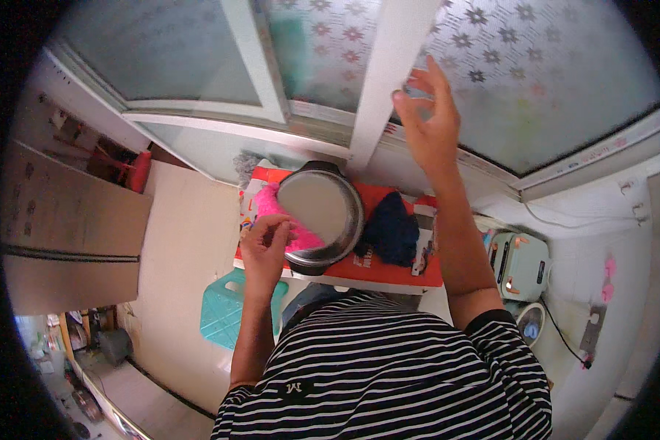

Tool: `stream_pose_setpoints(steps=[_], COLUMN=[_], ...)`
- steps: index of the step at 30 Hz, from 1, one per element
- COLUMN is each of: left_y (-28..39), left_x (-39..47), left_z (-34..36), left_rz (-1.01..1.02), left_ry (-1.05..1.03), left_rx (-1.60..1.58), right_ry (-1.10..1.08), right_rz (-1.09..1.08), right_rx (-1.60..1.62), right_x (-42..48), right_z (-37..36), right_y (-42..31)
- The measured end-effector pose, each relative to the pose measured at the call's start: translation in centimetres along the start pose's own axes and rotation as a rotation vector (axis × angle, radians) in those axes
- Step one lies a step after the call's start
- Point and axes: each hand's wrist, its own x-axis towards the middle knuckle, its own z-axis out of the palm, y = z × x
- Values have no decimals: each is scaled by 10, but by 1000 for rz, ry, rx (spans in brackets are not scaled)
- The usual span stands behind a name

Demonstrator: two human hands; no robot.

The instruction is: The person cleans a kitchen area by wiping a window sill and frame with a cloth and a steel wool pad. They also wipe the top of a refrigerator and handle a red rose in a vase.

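Observation:
My right hand (432,124) is raised before the white window frame post (388,60), fingers apart and curved, with nothing seen in it. Lower down, my left hand (265,242) has curled fingers over a bright pink fluffy cloth (307,240); whether it grips the cloth cannot be made out. That cloth drapes over the left rim of a metal pot with black handles (354,231). Pale, cloudy liquid (322,201) fills the pot. A dark blue crumpled cloth (391,234) lies to the pot's right. Beneath them is a red covered table (385,275).
A turquoise plastic stool (225,311) stands left of the table. Frosted panes with a flower pattern (489,55) rise behind it. At right are a pale green appliance (522,267) and a cable (564,335). A large brown cabinet or refrigerator (77,225) stands far left.

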Motion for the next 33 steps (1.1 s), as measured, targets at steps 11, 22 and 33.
stream_pose_setpoints(steps=[11,22,33], left_y=[-34,-73,-85], left_x=[-11,-33,-132], left_z=[-59,-87,-61], left_rz=[-70,-199,-315], left_ry=[164,226,336], left_rx=[-73,12,-75], right_ry=[79,231,190], right_rz=[146,158,17], right_rx=[145,261,239], right_x=[0,-2,-2], right_z=[62,80,76], right_y=[19,15,25])
